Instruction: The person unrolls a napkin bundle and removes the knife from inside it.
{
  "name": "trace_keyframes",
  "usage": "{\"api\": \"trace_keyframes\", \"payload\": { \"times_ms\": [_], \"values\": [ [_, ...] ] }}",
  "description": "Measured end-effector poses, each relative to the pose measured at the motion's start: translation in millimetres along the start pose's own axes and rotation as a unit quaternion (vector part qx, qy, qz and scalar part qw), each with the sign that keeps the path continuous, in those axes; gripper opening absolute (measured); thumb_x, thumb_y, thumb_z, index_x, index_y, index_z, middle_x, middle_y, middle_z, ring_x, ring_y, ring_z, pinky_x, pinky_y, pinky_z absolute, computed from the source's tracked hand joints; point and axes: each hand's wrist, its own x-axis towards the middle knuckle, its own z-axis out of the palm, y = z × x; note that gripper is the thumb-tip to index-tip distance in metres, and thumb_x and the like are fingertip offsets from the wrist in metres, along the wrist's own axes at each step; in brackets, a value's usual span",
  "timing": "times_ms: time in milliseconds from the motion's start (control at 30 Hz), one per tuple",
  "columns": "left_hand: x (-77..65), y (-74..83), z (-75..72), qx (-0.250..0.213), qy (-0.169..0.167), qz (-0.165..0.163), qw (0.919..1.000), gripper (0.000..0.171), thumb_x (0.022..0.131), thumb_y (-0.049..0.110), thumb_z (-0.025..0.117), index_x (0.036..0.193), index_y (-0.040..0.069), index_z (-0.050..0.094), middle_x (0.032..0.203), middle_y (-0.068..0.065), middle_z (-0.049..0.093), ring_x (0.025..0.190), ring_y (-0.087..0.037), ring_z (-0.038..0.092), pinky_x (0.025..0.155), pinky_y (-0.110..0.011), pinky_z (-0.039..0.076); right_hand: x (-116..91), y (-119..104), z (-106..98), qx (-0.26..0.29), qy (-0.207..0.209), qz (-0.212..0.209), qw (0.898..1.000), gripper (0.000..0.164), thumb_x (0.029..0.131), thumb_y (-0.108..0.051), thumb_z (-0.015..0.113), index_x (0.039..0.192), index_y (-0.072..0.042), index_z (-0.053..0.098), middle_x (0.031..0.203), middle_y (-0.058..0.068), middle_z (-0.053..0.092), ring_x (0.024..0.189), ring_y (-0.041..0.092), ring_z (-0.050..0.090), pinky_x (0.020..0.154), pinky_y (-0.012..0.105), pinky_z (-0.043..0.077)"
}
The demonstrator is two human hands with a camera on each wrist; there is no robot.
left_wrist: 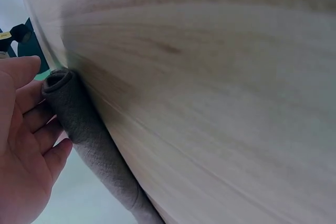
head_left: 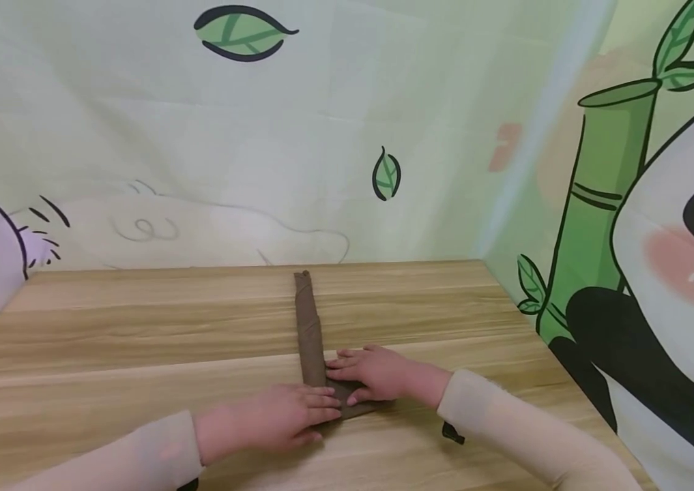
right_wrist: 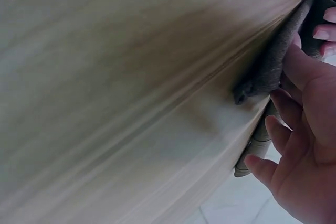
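A dark brown cloth (head_left: pixel 308 334) lies rolled into a narrow tube, pointing away across the tabletop. At its near end a loose triangular flap (head_left: pixel 359 409) spreads to the right. My left hand (head_left: pixel 279 417) rests its extended fingers on the near end of the roll. In the left wrist view, those fingers lie along the tube's side, close to its coiled open end (left_wrist: pixel 59 81). Flat over the flap is my right hand (head_left: pixel 380 373), fingers reaching toward the roll. The right wrist view has the flap's corner (right_wrist: pixel 262 72) beside the right thumb and fingers.
The cloth lies on a wood-grain table (head_left: pixel 138 320). Behind it hangs a pale green backdrop (head_left: pixel 322 136) with printed leaves, and a printed panda (head_left: pixel 678 286) is at the right. A small black piece (head_left: pixel 453 433) shows beneath the right cuff.
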Motion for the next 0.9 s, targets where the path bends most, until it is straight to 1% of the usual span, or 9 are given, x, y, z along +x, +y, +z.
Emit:
{"api": "trace_keyframes", "payload": {
  "times_ms": [133, 367, 500, 633, 767, 900],
  "values": [
    [-3.6, -0.1, -0.1, -0.008, 0.006, 0.0, 0.9999, 0.041, 0.103, 0.031, 0.06, 0.139, 0.013, 0.063, 0.143, -0.001, 0.065, 0.138, -0.02, 0.059, 0.111, -0.033, 0.052, 0.5, 1.1, 3.7, -0.005, 0.011, -0.001, 1.0, 0.062, 0.098, -0.042, 0.062, 0.153, -0.015, 0.05, 0.161, 0.002, 0.047, 0.152, 0.028, 0.042, 0.116, 0.058, 0.044],
    [-11.5, -1.2, 1.1, -0.027, 0.001, -0.006, 0.9996, 0.041, 0.104, 0.028, 0.06, 0.141, 0.012, 0.062, 0.145, -0.001, 0.064, 0.14, -0.02, 0.057, 0.112, -0.034, 0.051, 0.0, 1.7, 8.1, 0.005, 0.042, -0.025, 0.999, 0.061, 0.098, -0.039, 0.063, 0.15, -0.009, 0.053, 0.158, 0.007, 0.051, 0.148, 0.033, 0.046, 0.117, 0.047, 0.046],
    [-14.2, -2.2, 0.9, -0.038, 0.002, -0.008, 0.9993, 0.04, 0.104, 0.027, 0.059, 0.141, 0.012, 0.062, 0.146, -0.002, 0.063, 0.14, -0.021, 0.057, 0.112, -0.034, 0.051, -0.2, 0.8, 7.7, 0.012, 0.043, -0.029, 0.999, 0.061, 0.098, -0.038, 0.063, 0.15, -0.007, 0.052, 0.158, 0.01, 0.05, 0.148, 0.034, 0.046, 0.12, 0.043, 0.044],
    [-16.5, -2.7, 2.2, -0.032, 0.009, -0.007, 0.9994, 0.04, 0.105, 0.027, 0.058, 0.142, 0.012, 0.061, 0.146, -0.001, 0.063, 0.14, -0.021, 0.057, 0.112, -0.034, 0.051, -2.5, -1.1, 7.3, 0.023, 0.036, -0.026, 0.999, 0.061, 0.1, -0.035, 0.061, 0.152, -0.007, 0.048, 0.16, 0.011, 0.047, 0.149, 0.034, 0.044, 0.121, 0.041, 0.042],
    [-20.9, -1.3, 2.5, -0.014, 0.026, -0.003, 0.9996, 0.039, 0.105, 0.026, 0.056, 0.142, 0.013, 0.062, 0.146, -0.001, 0.064, 0.139, -0.021, 0.058, 0.11, -0.034, 0.052, -4.5, -1.8, 8.5, 0.018, 0.037, -0.027, 0.999, 0.06, 0.101, -0.035, 0.06, 0.152, -0.007, 0.048, 0.159, 0.013, 0.048, 0.149, 0.035, 0.045, 0.121, 0.042, 0.043],
    [-27.4, -0.2, 0.5, -0.007, 0.045, -0.013, 0.9989, 0.039, 0.104, 0.025, 0.057, 0.141, 0.013, 0.063, 0.144, -0.001, 0.065, 0.137, -0.021, 0.06, 0.108, -0.034, 0.054, -6.5, 1.0, 10.6, 0.016, 0.041, -0.017, 0.999, 0.06, 0.1, -0.035, 0.061, 0.152, -0.007, 0.049, 0.158, 0.013, 0.049, 0.148, 0.034, 0.046, 0.12, 0.041, 0.043]
  ]
}}
